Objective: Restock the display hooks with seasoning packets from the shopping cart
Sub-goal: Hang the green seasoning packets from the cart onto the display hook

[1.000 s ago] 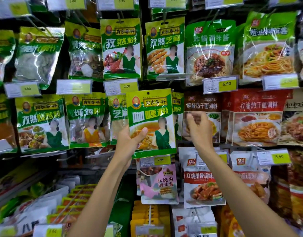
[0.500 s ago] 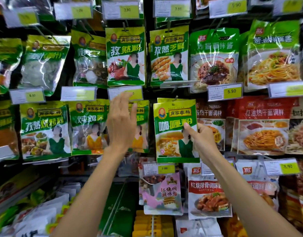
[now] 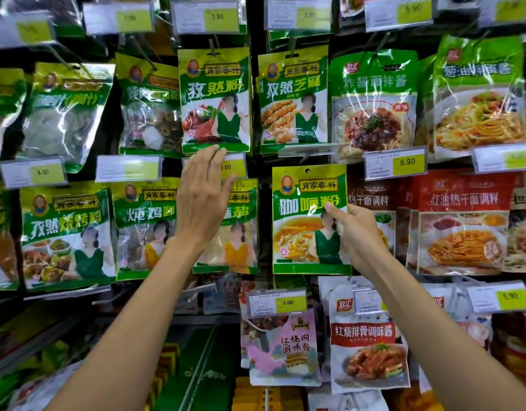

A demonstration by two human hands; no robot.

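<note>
Green curry packet (image 3: pixel 309 221), which step are you doing with it? my workmate is asking.

Me: I'm judging that I'm hanging it. My right hand (image 3: pixel 355 232) is holding it flat against the display, in the middle row, with its punched hole (image 3: pixel 307 171) at the top. I can't tell whether a hook is passing through that hole yet, as none is showing there.

Workmate: So what is the next move calling for?

Me: I'm thinking it's calling for sliding the hole fully onto the hook, pushing the curry packet back, then letting go gently so it's hanging straight. After that I'm going to need the cart, which isn't showing from here.

Workmate: How are your hands sitting?

Me: They're apart. The right one is pinching the curry packet's right edge, with the thumb (image 3: pixel 333 210) pressing on the front and the fingers curling behind. My left hand (image 3: pixel 204 200) is holding nothing. Its fingers are lying straight and slightly spread, raised in front of a price tag (image 3: pixel 235 167) beside the curry packet. Whether the fingertips are touching that tag, I can't tell.

Workmate: And what's hanging round it?

Me: A cumin packet (image 3: pixel 216 99) is hanging just above my left fingertips. Red packets (image 3: pixel 460 221) are hanging just to the right of my right hand, and a pink packet (image 3: pixel 282 345) is hanging below.
</note>
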